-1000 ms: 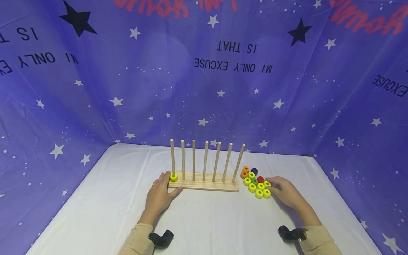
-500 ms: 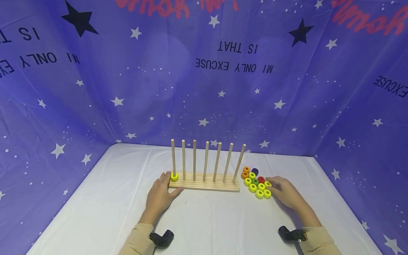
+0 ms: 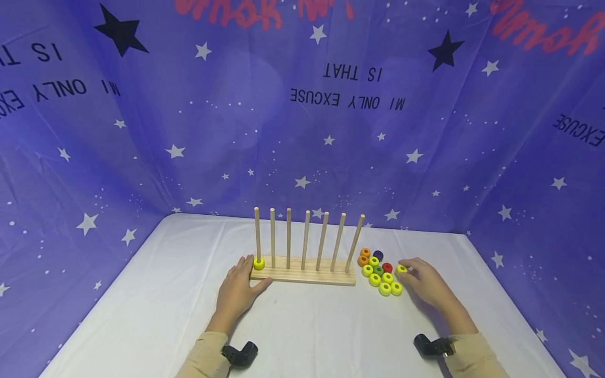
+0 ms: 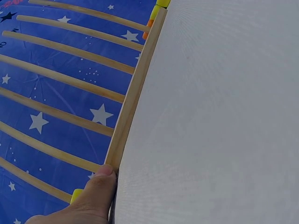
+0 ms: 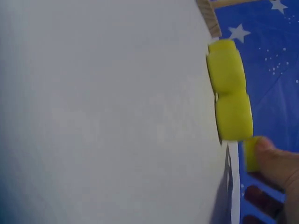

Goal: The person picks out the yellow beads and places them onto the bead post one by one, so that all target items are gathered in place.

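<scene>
A wooden board with several upright pegs stands on the table in the head view. One yellow bead sits at the foot of its leftmost peg. My left hand holds the board's left end, the thumb against the front edge in the left wrist view. To the right, my right hand pinches a yellow bead between thumb and finger, just off the right side of the bead group. In the right wrist view this pinched bead shows under the thumb tip, raised beside two larger-looking yellow beads.
Loose beads lie grouped right of the board: several yellow ones, two orange, a green, a red and a dark blue. White cloth covers the table; a purple star-print curtain surrounds it.
My right hand has taken a yellow bead from the group's right edge and shifted it slightly up and to the right. The left hand and the board stay put.
</scene>
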A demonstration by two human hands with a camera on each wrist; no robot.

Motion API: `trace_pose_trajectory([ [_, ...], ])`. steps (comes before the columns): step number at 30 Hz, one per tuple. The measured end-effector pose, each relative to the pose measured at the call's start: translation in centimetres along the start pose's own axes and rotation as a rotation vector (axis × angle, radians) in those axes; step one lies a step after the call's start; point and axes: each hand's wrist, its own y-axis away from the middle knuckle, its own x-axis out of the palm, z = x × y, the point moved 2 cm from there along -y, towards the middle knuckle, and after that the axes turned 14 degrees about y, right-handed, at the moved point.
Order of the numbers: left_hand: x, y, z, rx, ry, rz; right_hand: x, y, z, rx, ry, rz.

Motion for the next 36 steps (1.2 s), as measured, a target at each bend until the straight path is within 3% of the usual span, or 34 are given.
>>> trace_pose_trajectory([
  [7,0.1,-0.1,0.0,0.012,-0.012,0.0,-2.5,-0.8,0.2,-0.012,0.006,-0.068],
  [14,0.0,-0.1,0.0,0.014,-0.009,0.0,-5.4,-2.1,1.9,-0.03,-0.004,-0.089],
  [36,-0.1,0.0,0.0,0.012,-0.006,-0.001,-13.8,-7.1,12.2,-0.194,-0.078,-0.234],
])
